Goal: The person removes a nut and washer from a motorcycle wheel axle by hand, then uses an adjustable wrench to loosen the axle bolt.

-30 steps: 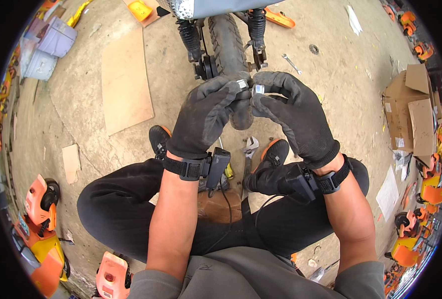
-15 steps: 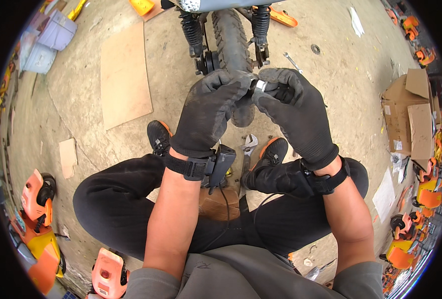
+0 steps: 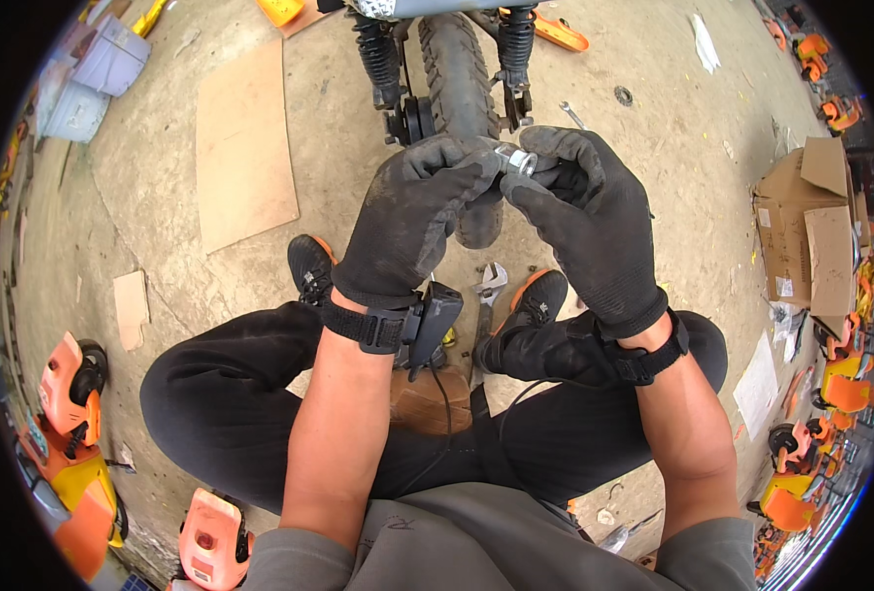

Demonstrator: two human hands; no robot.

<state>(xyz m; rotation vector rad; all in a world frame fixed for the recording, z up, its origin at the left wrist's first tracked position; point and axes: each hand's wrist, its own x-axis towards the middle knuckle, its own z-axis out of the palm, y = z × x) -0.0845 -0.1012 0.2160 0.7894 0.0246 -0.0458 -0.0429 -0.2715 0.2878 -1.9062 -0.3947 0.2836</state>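
A small shiny metal cylindrical part [image 3: 521,162] is pinched between my two gloved hands, in front of the wheel; its exact kind is hard to make out. My left hand [image 3: 407,215], in a black glove, is closed with thumb and fingers at the part's left end. From the other side my right hand [image 3: 595,222], gloved alike, grips it between thumb and forefinger. Just beyond stands a black knobbly tyre [image 3: 457,79] between two coil-spring shock absorbers [image 3: 379,64]. My hands hide the tyre's lower part.
An adjustable wrench [image 3: 488,295] lies between my shoes, and another wrench [image 3: 573,115] lies beyond my right hand. Flat cardboard [image 3: 247,148] is at left. At right stands an open cardboard box [image 3: 787,236]. Orange scooter-like machines [image 3: 67,389] line both sides.
More of the metal part shows between my fingers now, its angle slightly changed. Both hands stay closed on it, nearly in place.
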